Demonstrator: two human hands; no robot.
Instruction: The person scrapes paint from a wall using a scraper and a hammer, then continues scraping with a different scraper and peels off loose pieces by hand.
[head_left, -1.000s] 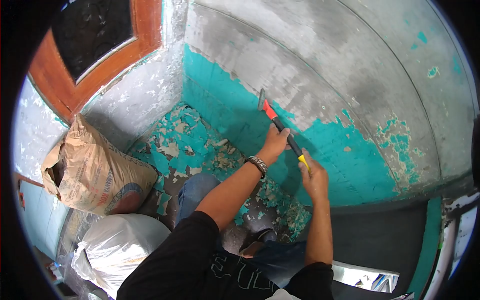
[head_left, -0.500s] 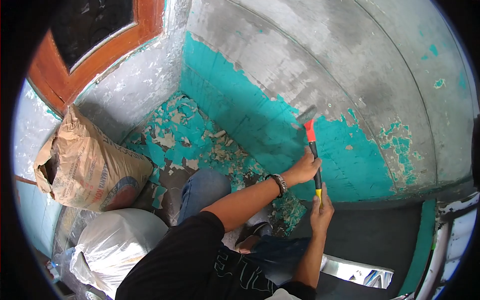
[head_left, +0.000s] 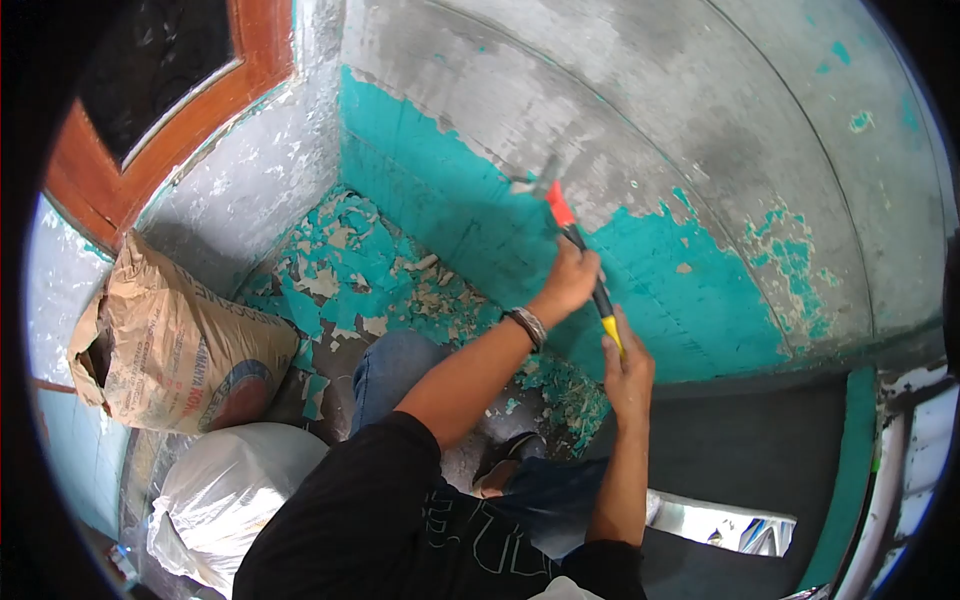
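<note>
My left hand [head_left: 568,280], with a bracelet at the wrist, is closed round the black upper handle of a long scraper [head_left: 562,208]. My right hand [head_left: 628,372] is wrapped round the yellow lower end. The scraper has a red neck, and its blurred grey blade is at the upper edge of the turquoise paint [head_left: 480,230] on the wall. A small loose flake shows beside the blade. Bare grey wall [head_left: 620,120] lies above the paint.
Paint flakes [head_left: 350,260] cover the floor along the wall. A torn paper sack [head_left: 190,350] and a white plastic bag [head_left: 235,490] stand at the left. A wooden-framed door or window [head_left: 260,50] is at the upper left.
Both hands and the scraper have moved left; the blade is now further up and left along the paint edge, and the tool leans more. The view has shifted slightly.
</note>
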